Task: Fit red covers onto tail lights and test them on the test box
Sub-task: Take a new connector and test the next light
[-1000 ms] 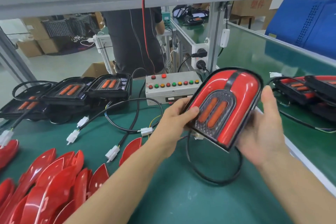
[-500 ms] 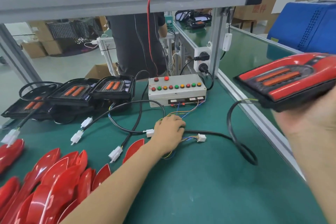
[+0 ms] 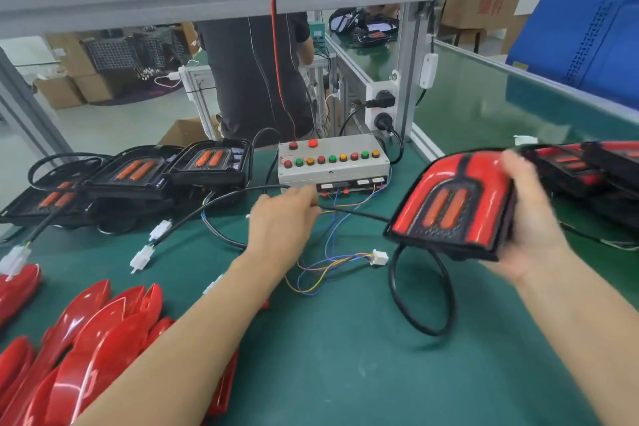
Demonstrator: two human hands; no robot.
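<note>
My right hand [image 3: 534, 218] grips a tail light [image 3: 456, 201] with a red cover fitted, held tilted above the green mat at the right. Its black cable [image 3: 428, 294] loops down onto the mat and runs left to my left hand [image 3: 281, 218], whose curled fingers hold the cable just in front of the test box [image 3: 333, 162]. The white test box carries rows of coloured buttons and loose coloured wires ending in a white connector [image 3: 379, 257].
Three uncovered tail lights [image 3: 138, 171] with cables and white plugs lie at the left. Several loose red covers [image 3: 90, 339] are piled at the lower left. More covered lights [image 3: 584, 166] sit at the right. A person stands behind the bench frame.
My right hand swung the covered tail light right, then brought it back lower toward the centre. My left hand let go of the light, dropped to the mat and moved up to the test box with the cable.
</note>
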